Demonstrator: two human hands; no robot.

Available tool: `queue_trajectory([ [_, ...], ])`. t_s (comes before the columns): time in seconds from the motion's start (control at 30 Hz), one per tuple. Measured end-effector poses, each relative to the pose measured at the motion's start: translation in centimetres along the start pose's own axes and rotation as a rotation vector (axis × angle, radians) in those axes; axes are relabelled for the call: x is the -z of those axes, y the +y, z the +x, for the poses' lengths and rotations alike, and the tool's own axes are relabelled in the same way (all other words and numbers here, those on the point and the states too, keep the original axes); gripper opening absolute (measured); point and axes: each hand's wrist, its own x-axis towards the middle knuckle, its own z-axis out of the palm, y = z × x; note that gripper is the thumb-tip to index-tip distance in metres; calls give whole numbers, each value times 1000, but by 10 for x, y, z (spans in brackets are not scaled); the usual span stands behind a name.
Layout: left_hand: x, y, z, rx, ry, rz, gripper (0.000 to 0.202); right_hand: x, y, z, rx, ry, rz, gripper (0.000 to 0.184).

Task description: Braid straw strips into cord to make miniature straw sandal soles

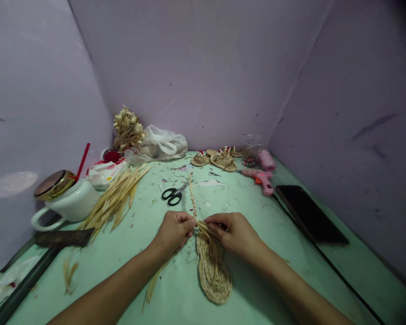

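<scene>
The left hand pinches a straw braid, the right hand its loose strands (coiled straw sole nearer); slackened fingers could let the plait unravel.

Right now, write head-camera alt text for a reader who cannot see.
Left hand and right hand pinch a fiber braid at the far end of a coiled sole over a green table; scissors and a pink glue gun lie beyond.

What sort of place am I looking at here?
Probably a small craft corner, perhaps at home. The pink glue gun, the bundle of dried plant strips and the woven, sole-shaped piece by the person's hands all suggest handwork.
</scene>
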Motion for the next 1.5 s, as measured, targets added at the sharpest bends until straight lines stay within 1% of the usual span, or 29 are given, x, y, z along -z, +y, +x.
queue_trajectory([
  [0.13, -1, 1, -2, -5, 10, -4, 24, 0, -2, 0, -4, -19, -19, 29],
  [0.3, -1, 0, -2, -15, -12, 71, 25, -4, -1, -1, -14, -11, -42, 23],
  [0.37, -1, -1, -1, -53, -6, 148, 23, -3, -3, -2, -33, 6, -92, 21],
  [0.47, -2, -2, -1, -149, 9, 290, 21, 0, -8, -5, -70, 47, -163, 18],
  [0.53, -3, -2, -2, -205, 33, 367, 21, 0, -12, -6, -96, 54, -154, 18],
  [0.63, -5, -1, -3, -225, 89, 404, 20, -5, -14, -6, -144, 34, -11, 20],
  [0.73, -6, -2, -3, -185, 108, 336, 21, -14, -11, -5, -188, 18, 178, 22],
  [0.8, -6, -2, -3, -165, 104, 287, 21, -19, -8, -5, -170, 17, 253, 24],
  [0.87, -6, -3, -3, -162, 106, 268, 22, -22, -6, -6, -129, 9, 283, 28],
  [0.97, -8, -2, -4, -173, 114, 262, 22, -21, -5, -6, -109, -14, 307, 30],
  [1.07, -10, 0, -6, -181, 82, 228, 21, -16, -7, -5, -158, 6, 373, 24],
  [1.2, -12, 4, -10, -198, 49, 183, 20, -13, -11, -1, -238, 17, 558, 20],
  [1.3, -12, 5, -12, -210, 47, 169, 18, -15, -12, 1, -264, 39, 677, 17],
  [1.4, -12, 6, -13, -212, 41, 162, 18, -20, -9, 2, -247, 89, 723, 17],
  [1.5, -12, 9, -14, -218, 33, 169, 19, -23, -9, 1, -168, 97, 761, 25],
])
